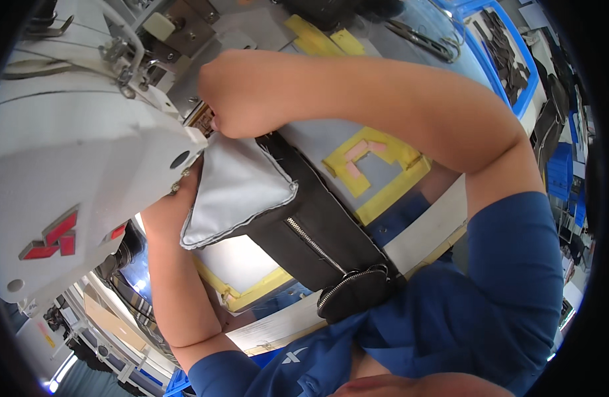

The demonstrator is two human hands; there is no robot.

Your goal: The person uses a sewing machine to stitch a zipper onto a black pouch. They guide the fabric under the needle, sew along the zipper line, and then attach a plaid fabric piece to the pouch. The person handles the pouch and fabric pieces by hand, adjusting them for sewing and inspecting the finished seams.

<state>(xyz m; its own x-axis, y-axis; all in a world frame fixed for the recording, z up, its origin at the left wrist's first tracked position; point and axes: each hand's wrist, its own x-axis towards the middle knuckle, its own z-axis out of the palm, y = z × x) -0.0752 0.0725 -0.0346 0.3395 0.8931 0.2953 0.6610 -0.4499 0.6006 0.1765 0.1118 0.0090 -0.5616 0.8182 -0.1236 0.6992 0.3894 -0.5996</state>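
Note:
A black fabric bag piece (304,212) with a silver lining panel (241,185) lies across the sewing machine's bed. A metal zipper (314,245) runs along the black cloth, and a round zippered pouch (357,294) sits at its near end. My right hand (235,96) is closed at the far edge of the piece, close to the needle area, its fingertips curled under and mostly hidden. Beside the lining's left edge is my left hand (188,182); the sewing machine head (99,159) covers most of it, fingers included.
Yellow tape guides (397,192) are stuck on the bed to the right. Scissors (420,40) lie at the back, near a blue-rimmed bin (529,86) of dark pieces. The machine head fills the left side.

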